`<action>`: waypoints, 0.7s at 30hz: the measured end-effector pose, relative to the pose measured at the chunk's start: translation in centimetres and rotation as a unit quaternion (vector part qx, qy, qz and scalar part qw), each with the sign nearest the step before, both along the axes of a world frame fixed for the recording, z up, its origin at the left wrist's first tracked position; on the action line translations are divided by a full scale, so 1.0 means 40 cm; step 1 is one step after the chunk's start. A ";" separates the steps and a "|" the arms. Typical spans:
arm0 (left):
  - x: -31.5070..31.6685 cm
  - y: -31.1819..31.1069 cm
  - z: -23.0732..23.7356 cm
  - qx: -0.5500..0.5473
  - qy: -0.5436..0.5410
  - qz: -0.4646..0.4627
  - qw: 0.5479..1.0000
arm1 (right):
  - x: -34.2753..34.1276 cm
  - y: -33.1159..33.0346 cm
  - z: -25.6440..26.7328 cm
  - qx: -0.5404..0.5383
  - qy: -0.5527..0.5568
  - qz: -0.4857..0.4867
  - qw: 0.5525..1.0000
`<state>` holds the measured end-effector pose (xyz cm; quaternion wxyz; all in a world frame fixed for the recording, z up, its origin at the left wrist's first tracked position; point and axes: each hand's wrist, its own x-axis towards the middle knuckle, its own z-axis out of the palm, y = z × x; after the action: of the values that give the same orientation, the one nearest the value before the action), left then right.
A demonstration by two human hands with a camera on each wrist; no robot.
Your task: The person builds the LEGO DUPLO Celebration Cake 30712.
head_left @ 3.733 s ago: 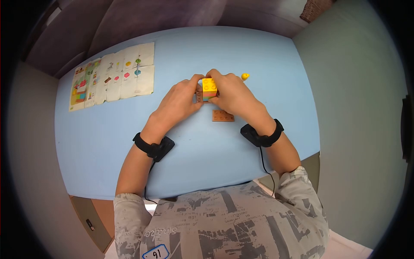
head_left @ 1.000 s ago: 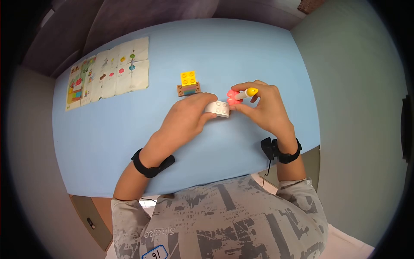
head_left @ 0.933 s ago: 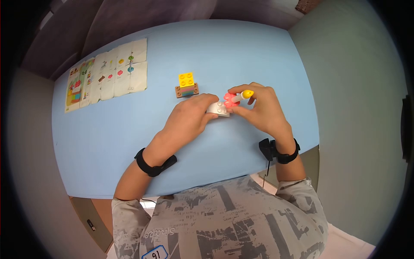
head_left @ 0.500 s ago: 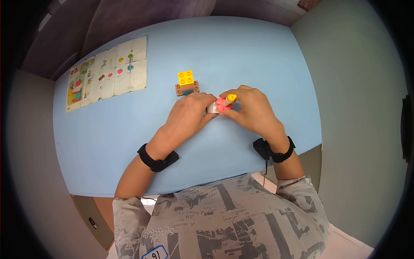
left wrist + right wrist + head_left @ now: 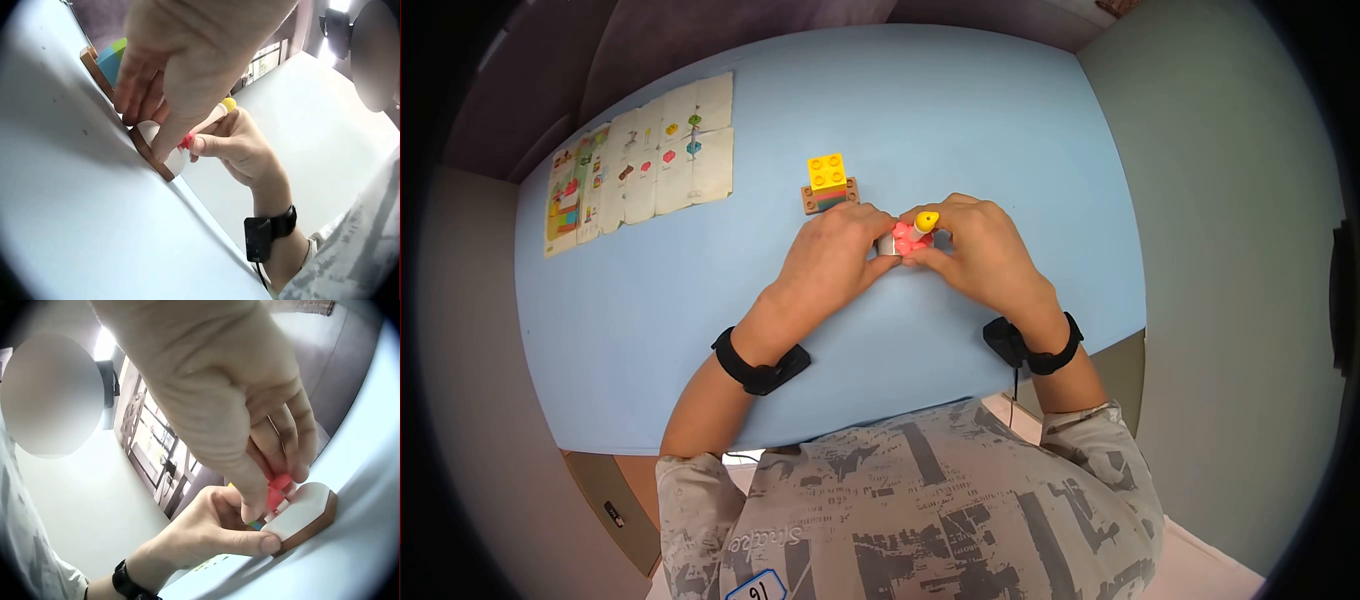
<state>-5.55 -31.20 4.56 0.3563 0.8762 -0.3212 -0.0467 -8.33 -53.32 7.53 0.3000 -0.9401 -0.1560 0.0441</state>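
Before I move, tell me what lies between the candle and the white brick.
The pink flower lies between the candle and the white brick, as the left wrist view shows.

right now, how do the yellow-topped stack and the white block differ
The stack has several colors, whereas the white block is one color. The stack's yellow top is squarish with bare studs; the white block has a rounded end and a pink piece at its top, pinched by the right hand. The left hand holds the white block, while the stack stands beyond that hand. Both have a brown base.
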 end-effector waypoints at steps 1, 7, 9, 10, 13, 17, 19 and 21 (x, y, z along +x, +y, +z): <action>0.005 0.001 -0.001 0.005 0.000 0.000 1.000 | 0.002 0.004 0.000 0.004 -0.003 0.000 1.000; -0.001 0.000 -0.010 0.017 -0.007 0.005 1.000 | 0.001 0.006 -0.006 0.025 0.036 -0.019 0.999; -0.004 -0.001 -0.002 0.009 -0.037 0.008 0.999 | 0.002 0.002 -0.011 0.028 0.031 -0.021 0.999; -0.016 0.002 0.012 -0.003 -0.064 0.011 0.998 | -0.001 0.003 -0.017 0.030 0.015 -0.017 0.999; -0.034 0.006 0.074 -0.020 -0.105 0.031 0.994 | -0.003 0.004 -0.011 0.033 0.003 -0.022 0.999; -0.040 -0.008 0.119 -0.030 -0.081 0.021 0.996 | 0.000 0.004 -0.011 0.024 0.005 -0.018 1.000; -0.030 -0.025 0.089 -0.041 -0.101 0.015 0.994 | -0.001 0.004 -0.010 0.023 0.012 -0.017 1.000; -0.021 -0.036 0.071 -0.060 -0.124 0.009 0.990 | 0.002 0.003 -0.002 0.032 0.012 -0.011 0.999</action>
<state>-6.39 -32.65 7.42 0.3659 0.8551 -0.3573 0.0848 -8.23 -53.20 7.45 0.3319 -0.9312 -0.1428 0.0474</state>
